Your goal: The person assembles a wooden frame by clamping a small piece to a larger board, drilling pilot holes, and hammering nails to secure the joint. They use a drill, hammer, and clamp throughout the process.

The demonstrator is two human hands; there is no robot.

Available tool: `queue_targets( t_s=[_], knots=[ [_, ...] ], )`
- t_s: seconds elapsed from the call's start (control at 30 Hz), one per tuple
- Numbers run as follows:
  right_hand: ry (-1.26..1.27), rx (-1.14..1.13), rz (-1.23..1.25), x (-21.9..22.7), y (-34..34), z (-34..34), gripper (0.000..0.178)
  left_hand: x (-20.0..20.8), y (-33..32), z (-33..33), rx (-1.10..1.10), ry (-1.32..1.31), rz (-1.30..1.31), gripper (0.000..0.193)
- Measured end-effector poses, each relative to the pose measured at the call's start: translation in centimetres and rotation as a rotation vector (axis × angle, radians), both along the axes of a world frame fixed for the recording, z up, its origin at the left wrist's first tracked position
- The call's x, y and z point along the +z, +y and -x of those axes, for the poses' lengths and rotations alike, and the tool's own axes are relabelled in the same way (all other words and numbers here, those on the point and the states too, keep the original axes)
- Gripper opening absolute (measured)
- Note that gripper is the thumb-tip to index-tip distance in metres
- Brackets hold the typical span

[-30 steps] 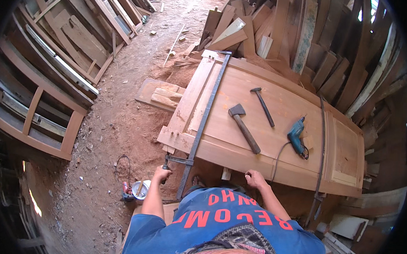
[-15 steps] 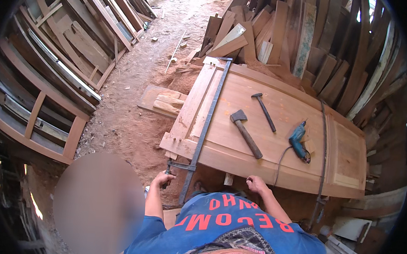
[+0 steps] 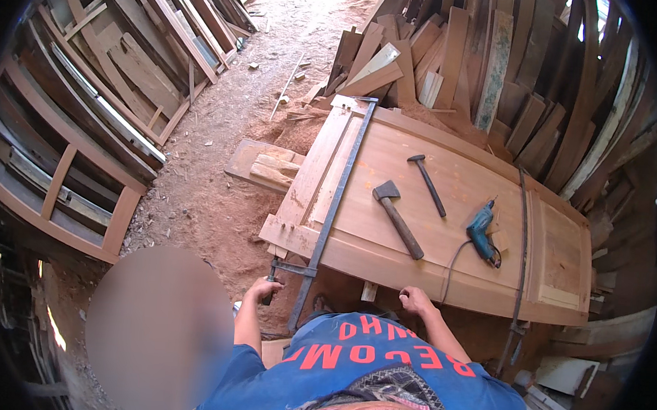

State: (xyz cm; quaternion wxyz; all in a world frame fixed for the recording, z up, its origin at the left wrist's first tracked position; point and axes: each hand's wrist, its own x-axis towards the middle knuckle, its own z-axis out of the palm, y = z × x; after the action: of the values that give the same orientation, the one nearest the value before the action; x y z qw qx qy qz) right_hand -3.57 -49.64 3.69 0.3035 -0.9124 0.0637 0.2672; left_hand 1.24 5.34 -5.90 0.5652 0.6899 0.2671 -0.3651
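Note:
A panelled wooden door [image 3: 391, 152] lies flat on supports in front of me. Across its left part runs a long metal bar clamp [image 3: 338, 198], its screw end hanging past the near edge. My left hand [image 3: 263, 289] is wrapped around the clamp's screw handle. Close to the door's near edge, my right hand [image 3: 415, 301] is curled closed, with nothing visible in it. On the door rest a hatchet [image 3: 398, 217], a hammer [image 3: 428, 186] and a blue corded drill [image 3: 481, 231]. A second bar clamp [image 3: 522, 245] spans the right part.
Stacked wooden frames [image 3: 62, 184] lean along the left side. Upright boards and offcuts [image 3: 455, 63] crowd the far right. A short board [image 3: 252, 164] lies beside the door's left end, on sawdust-covered ground. The drill's cord [image 3: 451, 271] drops over the near edge.
The view has shifted very slightly. My left hand stays on the clamp handle, and my right hand remains curled near the door's edge. The tools lie where they were.

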Motion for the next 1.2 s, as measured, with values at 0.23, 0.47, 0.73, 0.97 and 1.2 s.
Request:
queue_targets(
  t_s=[0.23,0.47,0.73,0.97,1.2],
  knots=[
    [-0.041,-0.046,0.076,0.0,-2.0,1.1,0.027,5.2,-9.2,0.4,-0.031,-0.443,-0.881,0.023],
    [0.034,-0.026,0.026,1.1,-0.1,0.9,0.027,0.8,-3.0,-0.3,-0.078,-0.167,-0.450,0.023],
    [0.049,-0.002,0.026,0.7,-0.2,1.4,0.026,-0.7,-2.1,-0.2,-0.072,-0.175,-0.284,0.024],
    [-0.015,-0.025,0.024,0.0,-1.1,0.5,0.025,2.0,-8.1,0.6,-0.122,-0.466,-0.939,0.043],
    [0.000,-0.052,-0.001,0.3,0.2,-1.4,0.028,-1.1,-2.2,-2.1,-0.079,-0.083,-0.175,0.024]
  ],
)
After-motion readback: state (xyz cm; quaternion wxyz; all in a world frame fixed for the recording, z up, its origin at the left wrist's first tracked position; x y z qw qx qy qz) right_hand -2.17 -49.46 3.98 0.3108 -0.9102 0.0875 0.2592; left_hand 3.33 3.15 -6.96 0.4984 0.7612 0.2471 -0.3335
